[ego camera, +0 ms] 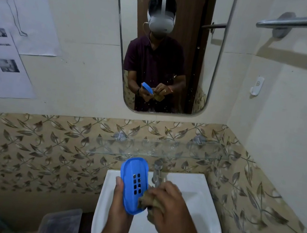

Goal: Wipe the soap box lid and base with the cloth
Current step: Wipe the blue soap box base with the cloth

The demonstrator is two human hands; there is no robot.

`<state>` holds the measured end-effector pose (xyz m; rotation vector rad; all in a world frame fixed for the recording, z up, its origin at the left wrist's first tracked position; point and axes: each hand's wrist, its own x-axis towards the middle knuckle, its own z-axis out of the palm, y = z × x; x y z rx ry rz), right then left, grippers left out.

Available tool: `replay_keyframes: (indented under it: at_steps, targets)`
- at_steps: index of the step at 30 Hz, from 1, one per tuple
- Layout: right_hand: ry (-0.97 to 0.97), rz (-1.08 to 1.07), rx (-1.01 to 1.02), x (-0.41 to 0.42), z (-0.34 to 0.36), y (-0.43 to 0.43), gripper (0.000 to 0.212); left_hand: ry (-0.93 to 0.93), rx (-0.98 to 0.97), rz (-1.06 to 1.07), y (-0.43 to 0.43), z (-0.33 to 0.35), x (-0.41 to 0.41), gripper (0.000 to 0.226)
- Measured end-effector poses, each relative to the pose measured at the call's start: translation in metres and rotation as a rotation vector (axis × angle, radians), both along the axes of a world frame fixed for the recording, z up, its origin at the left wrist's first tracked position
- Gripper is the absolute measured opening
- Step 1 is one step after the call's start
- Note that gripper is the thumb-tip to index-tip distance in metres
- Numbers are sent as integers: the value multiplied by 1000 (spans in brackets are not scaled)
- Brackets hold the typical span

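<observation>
**Base tilted over the sink, cloth at its lower edge**

The blue base [133, 185] is held above the white sink [206, 198], its long axis running from 12 down to 6 o'clock, the slotted face turned toward 3 o'clock. The left hand [118, 205] has its grip clamped round the base from the 9 o'clock side. The right hand [168, 205] has its grip closed on the cloth [148, 200], pressed against the base's 5 o'clock rim. A hard wipe could twist the base free, and it would likely drop into the sink. The tap [157, 173] stands at 12 o'clock; no lid shows.
</observation>
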<state>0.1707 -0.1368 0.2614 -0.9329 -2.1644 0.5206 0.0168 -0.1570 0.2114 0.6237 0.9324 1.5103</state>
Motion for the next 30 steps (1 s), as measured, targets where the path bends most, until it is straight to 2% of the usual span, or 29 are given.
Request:
replay_keyframes:
  at_steps: [3,6,7,10,13,14,18,21,23,25,27,30]
  targets:
    - [115,-136,42,-8,19,16,31,-52,23,-54,-1,8,10,67]
    - [197,-208,57,-19,35,22,33,-24,-1,-95,-5,9,20,62]
    - [200,-175,57,-21,37,20,35,-20,13,-119,-5,5,20,61]
    - [121,65,42,-23,27,-1,37,-33,34,-65,-1,-4,11,37]
    - [-14,173,-23,-11,9,-16,30,-114,19,-52,3,-3,-6,76]
    - [-33,167,-24,-7,9,-15,29,-114,15,-44,4,-3,-11,80]
    - [58,40,171,-13,30,8,47,-135,-13,-25,1,5,-4,77]
    - [149,-145,83,-27,41,21,28,-120,20,-68,1,11,6,67]
    - [147,-117,58,-30,43,16,28,-140,14,-79,3,11,6,65]
    - [101,4,119,-29,35,-2,34,-181,-8,-71,4,9,0,64]
    - [28,97,78,-24,21,-20,32,-172,5,-38,4,4,-7,66]
    - [4,63,37,-11,5,-23,27,-117,19,35,3,3,-15,70]
